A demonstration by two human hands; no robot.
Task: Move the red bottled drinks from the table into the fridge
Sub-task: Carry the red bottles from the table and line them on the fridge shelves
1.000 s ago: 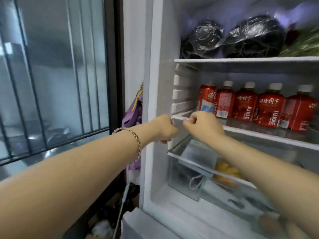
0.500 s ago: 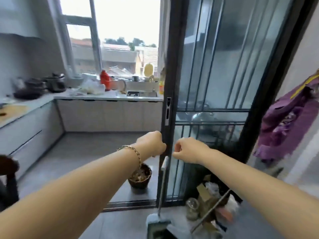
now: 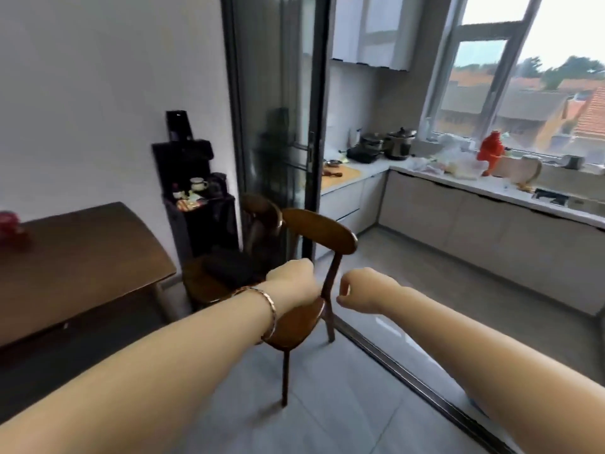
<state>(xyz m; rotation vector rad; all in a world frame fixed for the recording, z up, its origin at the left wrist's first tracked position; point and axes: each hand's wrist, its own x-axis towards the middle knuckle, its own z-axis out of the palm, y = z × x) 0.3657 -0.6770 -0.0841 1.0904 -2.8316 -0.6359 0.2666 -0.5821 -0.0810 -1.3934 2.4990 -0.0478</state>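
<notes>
Two empty fists, the left hand (image 3: 291,279) and right hand (image 3: 360,291), hover just apart before a wooden chair (image 3: 322,231); a blurred red object (image 3: 9,224) sits on the dark table (image 3: 82,257).

Both your arms reach out in front of you, forearms bare, angling in toward each other. Your left hand (image 3: 292,279) is a fist, back of the hand up, fingers tucked under and gripping nothing. Just to its right and a touch lower, your right hand (image 3: 359,291) is curled too, wrist bent, nothing in it. A narrow gap separates the two fists.
</notes>
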